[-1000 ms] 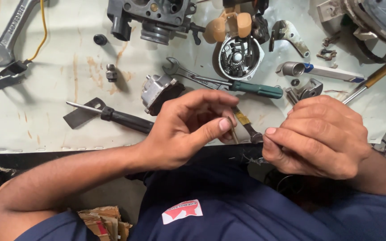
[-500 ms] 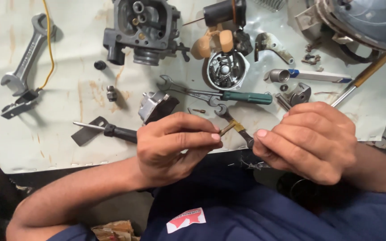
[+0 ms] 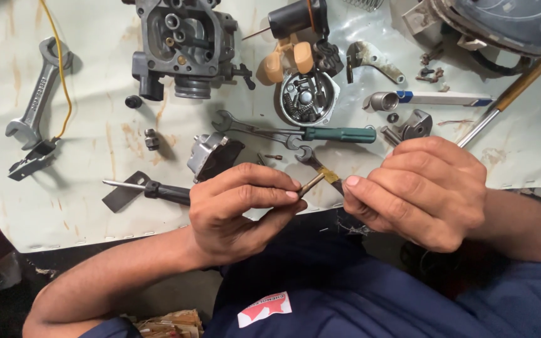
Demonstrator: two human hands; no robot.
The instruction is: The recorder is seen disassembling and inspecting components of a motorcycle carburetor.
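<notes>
My left hand (image 3: 239, 206) pinches a thin brass-coloured rod-like part (image 3: 312, 184) between thumb and fingertips, just in front of the table's near edge. My right hand (image 3: 417, 191) is closed close beside it, its fingertip almost touching the part's far end; what it holds is hidden by the fingers. Behind the two hands a small open-end spanner with a yellow band (image 3: 318, 166) lies on the sheet.
On the pale sheet (image 3: 89, 213) lie a grey carburettor body (image 3: 183, 44), a large spanner (image 3: 36, 94), a black-handled screwdriver (image 3: 151, 189), a green-handled screwdriver (image 3: 336, 134), a round bowl of small parts (image 3: 307, 97), a small metal housing (image 3: 211, 153) and a wooden-handled tool (image 3: 502, 103).
The camera view has shifted and closed in. My left hand went from open-fingered to pinching the thin part, and both hands came closer together.
</notes>
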